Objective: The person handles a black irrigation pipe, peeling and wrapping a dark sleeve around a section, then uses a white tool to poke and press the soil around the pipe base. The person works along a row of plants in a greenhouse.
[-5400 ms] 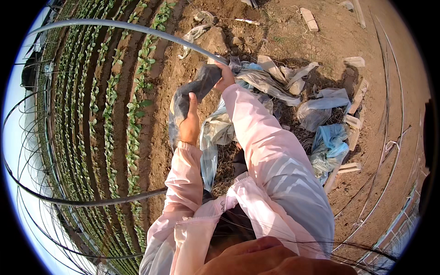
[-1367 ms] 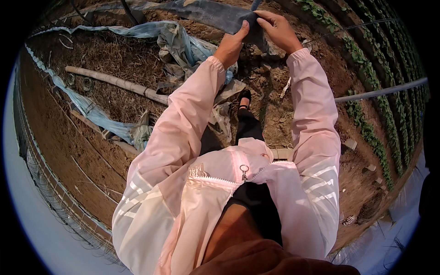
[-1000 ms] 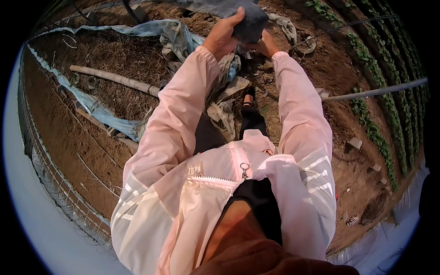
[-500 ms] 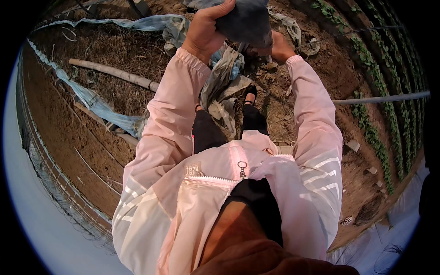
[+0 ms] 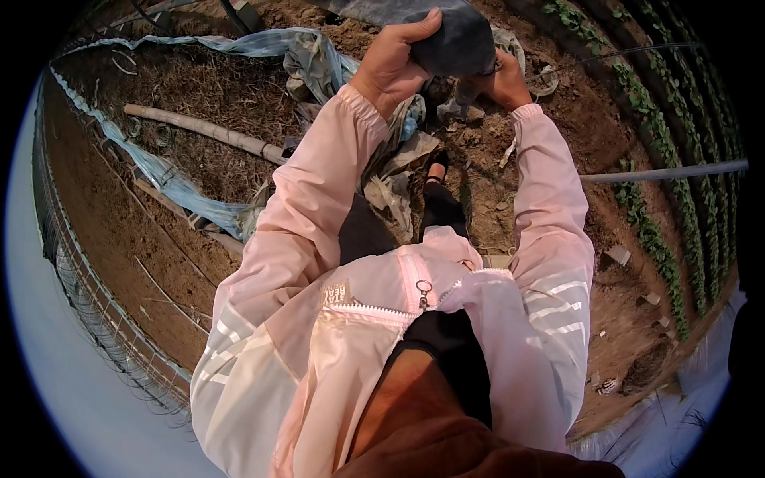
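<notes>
Overhead, both hands bunch a crumpled grey plastic sheet.

A bunched wad of dark grey plastic sheet sits up at twelve o'clock, lifted above the bare soil. It is crumpled into a rounded lump, dull and dusty, with soft folds across its face. The left hand grips its eleven o'clock side, thumb pressed over the top edge; the right hand clasps it from the one o'clock side, fingers mostly hidden behind the lump. From its underside a paler, wrinkled tail of sheeting hangs toward six o'clock, trailing down between the two arms.
</notes>
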Tool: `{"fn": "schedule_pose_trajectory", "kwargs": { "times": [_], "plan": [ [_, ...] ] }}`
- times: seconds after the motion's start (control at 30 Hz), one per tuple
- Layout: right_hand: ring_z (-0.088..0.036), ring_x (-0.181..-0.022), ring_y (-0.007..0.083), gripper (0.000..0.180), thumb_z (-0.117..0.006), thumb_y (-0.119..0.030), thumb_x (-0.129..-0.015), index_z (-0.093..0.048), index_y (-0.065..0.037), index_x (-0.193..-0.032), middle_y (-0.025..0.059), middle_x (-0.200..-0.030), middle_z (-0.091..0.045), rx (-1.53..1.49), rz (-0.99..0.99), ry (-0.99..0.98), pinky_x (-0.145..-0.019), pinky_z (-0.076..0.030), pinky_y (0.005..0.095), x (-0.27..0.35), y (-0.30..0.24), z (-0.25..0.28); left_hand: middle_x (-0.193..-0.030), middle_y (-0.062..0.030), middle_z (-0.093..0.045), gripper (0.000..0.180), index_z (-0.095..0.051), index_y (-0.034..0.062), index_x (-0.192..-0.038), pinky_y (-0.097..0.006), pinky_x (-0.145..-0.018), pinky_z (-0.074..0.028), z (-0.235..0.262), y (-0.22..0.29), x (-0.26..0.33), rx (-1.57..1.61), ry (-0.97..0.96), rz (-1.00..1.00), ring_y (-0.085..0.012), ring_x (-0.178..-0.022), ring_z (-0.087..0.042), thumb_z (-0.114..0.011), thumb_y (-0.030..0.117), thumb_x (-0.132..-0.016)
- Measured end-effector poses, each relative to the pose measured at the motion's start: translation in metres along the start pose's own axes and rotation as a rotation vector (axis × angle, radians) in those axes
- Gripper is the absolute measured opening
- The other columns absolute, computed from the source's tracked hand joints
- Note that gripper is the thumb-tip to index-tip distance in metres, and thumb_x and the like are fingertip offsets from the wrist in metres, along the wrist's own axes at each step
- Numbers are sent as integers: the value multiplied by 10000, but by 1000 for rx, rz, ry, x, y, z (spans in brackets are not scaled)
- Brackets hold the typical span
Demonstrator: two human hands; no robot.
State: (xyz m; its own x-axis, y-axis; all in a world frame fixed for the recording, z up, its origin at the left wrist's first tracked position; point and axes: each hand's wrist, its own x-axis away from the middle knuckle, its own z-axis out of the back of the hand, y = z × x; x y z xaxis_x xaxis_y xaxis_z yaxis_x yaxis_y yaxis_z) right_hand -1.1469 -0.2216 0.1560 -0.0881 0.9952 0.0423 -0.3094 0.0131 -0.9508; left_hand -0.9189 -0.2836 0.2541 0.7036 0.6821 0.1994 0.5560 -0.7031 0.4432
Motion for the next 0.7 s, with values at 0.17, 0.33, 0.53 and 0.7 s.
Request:
{"fn": "schedule_pose_trajectory", "kwargs": {
  "times": [0.17, 0.33, 0.53, 0.7],
  "plan": [
    [-641, -1173, 219, 810, -907, -304, -748, -525, -93, -1431, 136, -1301, -663, 139, 183, 121, -1007, -493, 370, 9, -8, -3, -1240, -119, -675, 271, -635, 22, -1215, -471, -1067, -493, 67, 7, -56, 522, 226, 509, -264, -1140, -661, -614, 200, -1012],
    [-429, -1407, 260, 932, -740, -447, -790, -334, -63, -1536, 164, -1519, -453, -159, 392, 404, -1175, -313, 392, 11, -55, 22, -1237, -124, -676, 293, -612, 14, -1236, -462, -1064, -495, 6, -45, -25, 60, 178, 26, -269, -1141, -661, -617, 199, -1009],
    [-268, -1495, 280, 896, -265, -626, -915, -176, -39, -1586, 166, -1610, -297, -238, 149, 760, -1224, -189, 399, 16, -28, -14, -1229, -128, -678, 299, -609, 9, -1232, -467, -1064, -482, 9, -56, -53, 173, 150, 67, -271, -1158, -652, -619, 209, -1009],
    [-204, -1531, 300, 939, -44, -716, -981, -110, -16, -1604, 178, -1648, -230, -189, 90, 867, -1245, -144, 401, 19, -17, -2, -1239, -133, -667, 305, -604, 17, -1226, -482, -1066, -465, 2, -67, -54, 254, 240, 81, -283, -1173, -636, -609, 241, -1018]
  ]
}}
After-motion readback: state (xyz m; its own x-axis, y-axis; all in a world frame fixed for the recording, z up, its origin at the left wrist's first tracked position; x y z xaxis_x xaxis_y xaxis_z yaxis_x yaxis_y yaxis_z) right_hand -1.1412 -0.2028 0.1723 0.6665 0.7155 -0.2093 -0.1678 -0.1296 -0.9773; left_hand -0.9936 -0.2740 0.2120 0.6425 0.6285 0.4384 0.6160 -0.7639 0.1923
